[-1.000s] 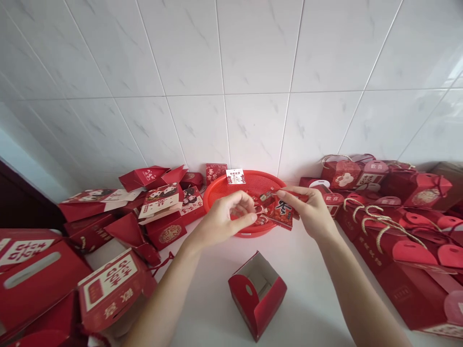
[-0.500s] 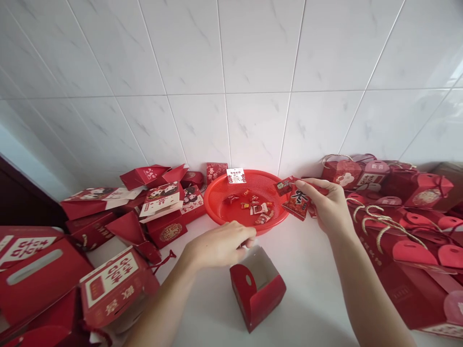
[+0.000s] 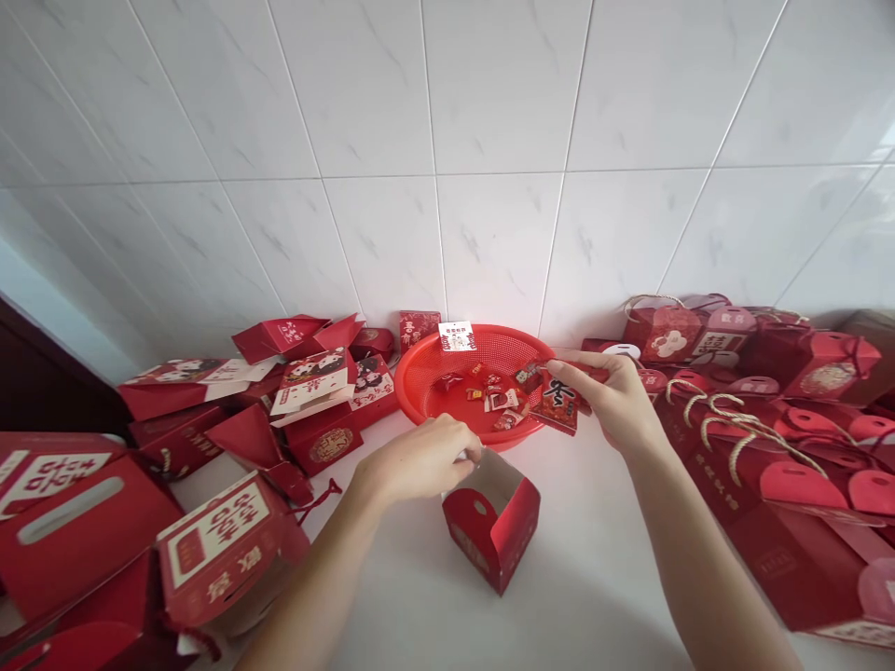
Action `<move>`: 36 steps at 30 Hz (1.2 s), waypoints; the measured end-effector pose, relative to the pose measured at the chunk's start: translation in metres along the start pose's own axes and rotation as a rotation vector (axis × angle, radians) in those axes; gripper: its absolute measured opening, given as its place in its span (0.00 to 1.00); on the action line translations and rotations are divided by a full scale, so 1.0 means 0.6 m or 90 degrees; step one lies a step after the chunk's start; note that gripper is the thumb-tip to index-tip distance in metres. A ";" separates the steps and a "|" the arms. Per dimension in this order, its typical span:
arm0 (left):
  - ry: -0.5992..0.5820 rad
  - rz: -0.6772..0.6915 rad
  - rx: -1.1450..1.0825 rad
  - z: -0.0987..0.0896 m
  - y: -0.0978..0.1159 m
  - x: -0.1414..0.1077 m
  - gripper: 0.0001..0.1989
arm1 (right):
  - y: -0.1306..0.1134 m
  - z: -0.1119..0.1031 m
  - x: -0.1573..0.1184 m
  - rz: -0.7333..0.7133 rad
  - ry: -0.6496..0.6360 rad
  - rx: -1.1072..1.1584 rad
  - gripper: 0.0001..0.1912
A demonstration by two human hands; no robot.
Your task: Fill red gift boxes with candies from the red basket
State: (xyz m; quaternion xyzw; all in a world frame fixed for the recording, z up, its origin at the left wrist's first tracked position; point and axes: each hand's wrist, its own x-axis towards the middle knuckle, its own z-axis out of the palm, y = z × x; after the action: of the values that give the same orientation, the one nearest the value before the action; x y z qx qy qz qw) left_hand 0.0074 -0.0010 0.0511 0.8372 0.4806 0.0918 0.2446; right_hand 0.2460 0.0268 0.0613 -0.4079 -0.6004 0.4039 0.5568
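My right hand [image 3: 612,391] pinches a red snack packet [image 3: 557,399] with dark lettering over the right rim of a red plastic colander [image 3: 406,396]. A smaller printed packet [image 3: 530,376] shows beside it, apparently in the same grip. Several wrapped candies [image 3: 500,399] lie in the colander. My left hand [image 3: 419,458] is closed at the far left edge of an open red gift box [image 3: 500,531], seemingly gripping its wall; the fingertips are partly hidden. The box stands upright with its top open, just in front of the colander.
Folded and half-open red boxes [image 3: 216,531] crowd the left side. On the right stand rows of closed red boxes [image 3: 776,550], some with rope handles [image 3: 745,424]. A white tiled wall [image 3: 500,233] rises behind the white table [image 3: 587,578].
The open gift box has shifted back and slightly left and turned, together with my left hand. My right hand has moved slightly left, bringing the snack packets lower and closer to the box.
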 end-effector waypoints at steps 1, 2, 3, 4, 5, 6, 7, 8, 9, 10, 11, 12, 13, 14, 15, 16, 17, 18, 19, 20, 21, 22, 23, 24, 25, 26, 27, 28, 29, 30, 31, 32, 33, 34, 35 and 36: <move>-0.039 -0.016 0.017 -0.003 0.002 -0.002 0.11 | 0.000 0.001 -0.001 0.000 -0.016 -0.011 0.15; -0.067 -0.023 0.033 -0.005 0.004 -0.004 0.12 | -0.001 0.002 -0.002 0.001 -0.031 -0.018 0.15; -0.071 -0.019 0.044 -0.008 0.006 -0.006 0.11 | -0.001 0.004 -0.003 0.002 -0.046 -0.024 0.15; -0.051 -0.007 0.049 -0.011 0.008 -0.008 0.11 | -0.002 0.005 -0.004 0.002 -0.060 -0.028 0.15; -0.021 0.008 0.050 -0.014 0.010 -0.010 0.10 | -0.002 0.007 -0.005 0.001 -0.073 -0.031 0.15; 0.010 0.021 0.044 -0.017 0.012 -0.011 0.10 | -0.003 0.008 -0.006 0.000 -0.084 -0.034 0.15; 0.040 0.027 0.031 -0.019 0.016 -0.012 0.11 | -0.003 0.009 -0.006 -0.003 -0.093 -0.033 0.15; 0.067 0.028 0.009 -0.021 0.019 -0.012 0.12 | -0.003 0.011 -0.007 -0.004 -0.101 -0.030 0.15; 0.094 0.028 -0.020 -0.022 0.024 -0.012 0.12 | -0.003 0.012 -0.007 -0.004 -0.108 -0.023 0.15; 0.125 0.030 -0.055 -0.022 0.029 -0.011 0.13 | -0.002 0.014 -0.008 -0.002 -0.113 -0.012 0.15; 0.161 0.034 -0.092 -0.022 0.034 -0.009 0.13 | -0.002 0.016 -0.008 0.002 -0.116 0.003 0.15; 0.200 0.040 -0.128 -0.021 0.039 -0.007 0.14 | -0.001 0.017 -0.009 0.008 -0.116 0.020 0.15; 0.235 0.047 -0.162 -0.020 0.043 -0.005 0.13 | 0.000 0.019 -0.009 0.013 -0.114 0.038 0.15; 0.265 0.053 -0.192 -0.019 0.046 -0.003 0.13 | 0.001 0.021 -0.010 0.020 -0.110 0.055 0.16; 0.287 0.059 -0.219 -0.018 0.048 -0.001 0.13 | 0.001 0.023 -0.011 0.026 -0.107 0.072 0.16; 0.303 0.063 -0.243 -0.017 0.049 0.000 0.12 | 0.001 0.025 -0.012 0.030 -0.106 0.087 0.17; 0.315 0.067 -0.264 -0.016 0.048 0.002 0.11 | 0.001 0.027 -0.014 0.033 -0.108 0.099 0.17; 0.324 0.071 -0.281 -0.016 0.047 0.002 0.10 | 0.000 0.029 -0.015 0.035 -0.111 0.108 0.17; 0.334 0.074 -0.294 -0.015 0.046 0.003 0.10 | -0.001 0.031 -0.016 0.034 -0.115 0.113 0.17; 0.344 0.075 -0.301 -0.015 0.045 0.003 0.09 | -0.002 0.032 -0.018 0.029 -0.117 0.112 0.17; 0.352 0.074 -0.306 -0.015 0.044 0.003 0.09 | -0.004 0.034 -0.020 0.021 -0.119 0.106 0.16; 0.357 0.073 -0.309 -0.015 0.043 0.002 0.08 | -0.006 0.035 -0.021 0.010 -0.118 0.096 0.16; 0.359 0.073 -0.311 -0.015 0.044 0.002 0.08 | -0.007 0.036 -0.023 -0.002 -0.116 0.083 0.15; 0.356 0.073 -0.314 -0.014 0.044 0.002 0.09 | -0.009 0.037 -0.024 -0.014 -0.113 0.071 0.15; 0.350 0.074 -0.317 -0.014 0.045 0.002 0.09 | -0.009 0.038 -0.026 -0.026 -0.109 0.060 0.14; 0.345 0.074 -0.318 -0.014 0.045 0.002 0.09 | -0.010 0.038 -0.027 -0.034 -0.105 0.053 0.14; 0.342 0.074 -0.317 -0.013 0.046 0.003 0.09 | -0.010 0.039 -0.027 -0.038 -0.103 0.048 0.14; 0.341 0.071 -0.313 -0.013 0.045 0.003 0.08 | -0.010 0.039 -0.028 -0.040 -0.101 0.044 0.13; 0.341 0.066 -0.308 -0.014 0.044 0.002 0.08 | -0.010 0.039 -0.028 -0.040 -0.102 0.042 0.13; 0.342 0.061 -0.302 -0.014 0.042 0.002 0.08 | -0.009 0.039 -0.027 -0.038 -0.103 0.042 0.13; 0.342 0.058 -0.298 -0.015 0.040 0.001 0.08 | -0.009 0.040 -0.027 -0.034 -0.106 0.041 0.13; 0.342 0.058 -0.297 -0.016 0.038 0.000 0.08 | -0.008 0.040 -0.026 -0.030 -0.111 0.042 0.13; 0.339 0.060 -0.300 -0.018 0.036 0.000 0.09 | -0.008 0.040 -0.025 -0.025 -0.116 0.044 0.13; 0.334 0.065 -0.307 -0.020 0.034 -0.001 0.10 | -0.007 0.039 -0.025 -0.019 -0.121 0.045 0.13; 0.324 0.071 -0.319 -0.023 0.033 -0.001 0.11 | -0.007 0.039 -0.024 -0.013 -0.125 0.046 0.13; 0.312 0.079 -0.333 -0.025 0.033 -0.002 0.11 | -0.006 0.039 -0.024 -0.008 -0.127 0.047 0.13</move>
State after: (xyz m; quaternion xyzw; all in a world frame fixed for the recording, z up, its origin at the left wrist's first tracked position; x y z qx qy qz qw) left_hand 0.0161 -0.0053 0.0742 0.7273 0.4332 0.4242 0.3217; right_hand 0.2234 0.0115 0.0589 -0.3412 -0.6399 0.4611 0.5114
